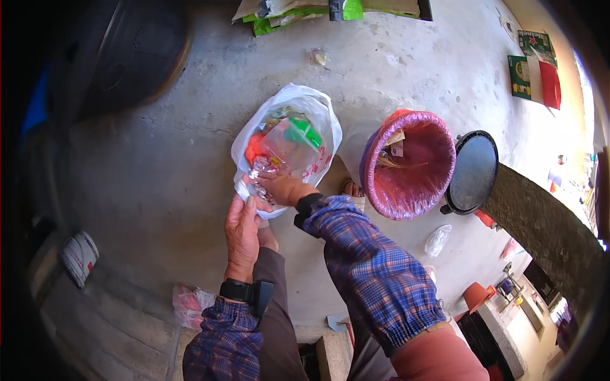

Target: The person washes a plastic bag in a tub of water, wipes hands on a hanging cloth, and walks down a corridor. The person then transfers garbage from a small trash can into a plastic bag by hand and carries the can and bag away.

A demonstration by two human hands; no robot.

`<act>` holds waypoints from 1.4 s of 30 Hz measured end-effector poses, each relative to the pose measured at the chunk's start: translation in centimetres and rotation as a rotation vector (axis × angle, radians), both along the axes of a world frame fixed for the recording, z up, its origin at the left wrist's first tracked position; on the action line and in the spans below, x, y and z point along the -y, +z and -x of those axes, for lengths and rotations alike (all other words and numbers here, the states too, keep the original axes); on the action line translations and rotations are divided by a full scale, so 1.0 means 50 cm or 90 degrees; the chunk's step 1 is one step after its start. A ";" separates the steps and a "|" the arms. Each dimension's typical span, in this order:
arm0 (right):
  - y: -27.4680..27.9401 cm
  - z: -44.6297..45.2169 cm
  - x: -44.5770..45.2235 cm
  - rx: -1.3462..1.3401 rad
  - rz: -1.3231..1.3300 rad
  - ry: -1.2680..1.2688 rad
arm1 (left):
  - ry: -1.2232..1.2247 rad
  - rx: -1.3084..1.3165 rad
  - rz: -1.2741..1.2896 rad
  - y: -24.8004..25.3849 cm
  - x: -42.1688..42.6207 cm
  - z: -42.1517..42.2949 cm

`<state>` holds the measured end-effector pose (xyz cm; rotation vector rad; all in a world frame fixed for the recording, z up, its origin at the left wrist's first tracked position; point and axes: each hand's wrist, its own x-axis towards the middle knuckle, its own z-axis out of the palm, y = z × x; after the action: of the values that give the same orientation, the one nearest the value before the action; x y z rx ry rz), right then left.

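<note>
A white plastic bag stands open on the concrete floor, filled with mixed waste. Inside it lie a clear plastic container with a green strip, something orange-red and crumpled silvery wrapping. My left hand grips the near left rim of the bag, thumb up. My right hand reaches into the bag and presses on the silvery wrapping; its fingertips are partly hidden, and I cannot make out whether it grips anything. Right of the bag is a bin lined with pink plastic, with some scraps inside.
A round dark lid leans beside the bin. Floor items include a clear plastic bag, a pink-white bag and a small crumpled piece. Flattened green cartons lie at the top, a large dark round object upper left.
</note>
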<state>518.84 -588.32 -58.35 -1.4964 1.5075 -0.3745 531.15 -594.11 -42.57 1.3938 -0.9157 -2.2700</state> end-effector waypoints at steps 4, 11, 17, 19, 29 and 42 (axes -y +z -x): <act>0.128 0.078 0.004 0.032 0.199 -0.236 | 0.008 0.005 0.002 0.011 0.011 -0.011; 0.210 0.360 -0.264 -0.238 0.161 -0.758 | -0.008 0.035 0.007 0.013 -0.004 -0.010; 0.032 0.529 -0.308 0.163 -0.139 -0.865 | -0.048 0.118 0.033 0.011 -0.026 0.013; -0.009 0.531 -0.294 0.103 -0.232 -0.818 | -0.055 0.125 0.054 0.003 -0.035 0.021; -0.174 0.481 -0.296 -0.138 -0.276 -0.905 | -0.068 0.129 0.068 -0.009 -0.056 0.068; 0.130 0.493 -0.434 0.130 -0.092 -0.902 | 0.015 0.075 0.053 -0.007 -0.059 0.092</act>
<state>494.18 -566.61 -51.83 -0.0389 2.1355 -1.1327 526.55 -591.17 -42.90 1.5071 -1.0126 -2.1269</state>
